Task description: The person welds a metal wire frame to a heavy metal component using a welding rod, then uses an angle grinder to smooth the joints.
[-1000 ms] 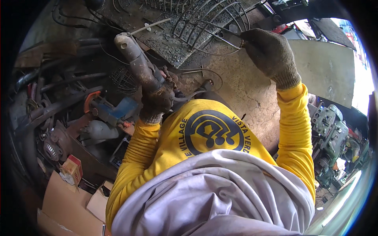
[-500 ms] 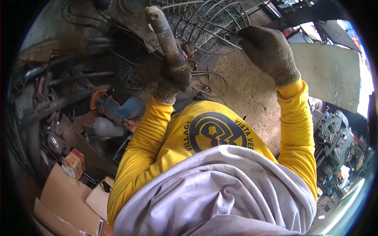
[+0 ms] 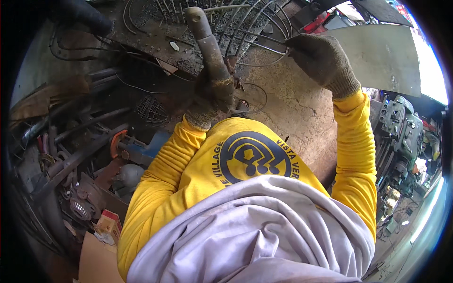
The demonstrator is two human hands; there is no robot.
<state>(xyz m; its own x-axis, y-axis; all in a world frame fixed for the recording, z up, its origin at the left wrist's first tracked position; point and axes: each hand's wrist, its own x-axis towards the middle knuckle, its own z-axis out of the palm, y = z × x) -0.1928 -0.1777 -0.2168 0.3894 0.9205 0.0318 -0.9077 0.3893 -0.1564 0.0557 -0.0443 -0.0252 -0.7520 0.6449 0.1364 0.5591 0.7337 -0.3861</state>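
So the left hand, gloved, was just shy of 12 o'clock, wrapped tight around a thick, grimy tool handle that pointed up toward 12, with a thin pale rod sticking out sideways near its top. The right hand, also gloved, sat between 1 and 2, fingers pinched on the edge of a curved wire frame around 12:30. A gritty dark counter ran between 11 and 12, and a metal sheet leaned at 2.
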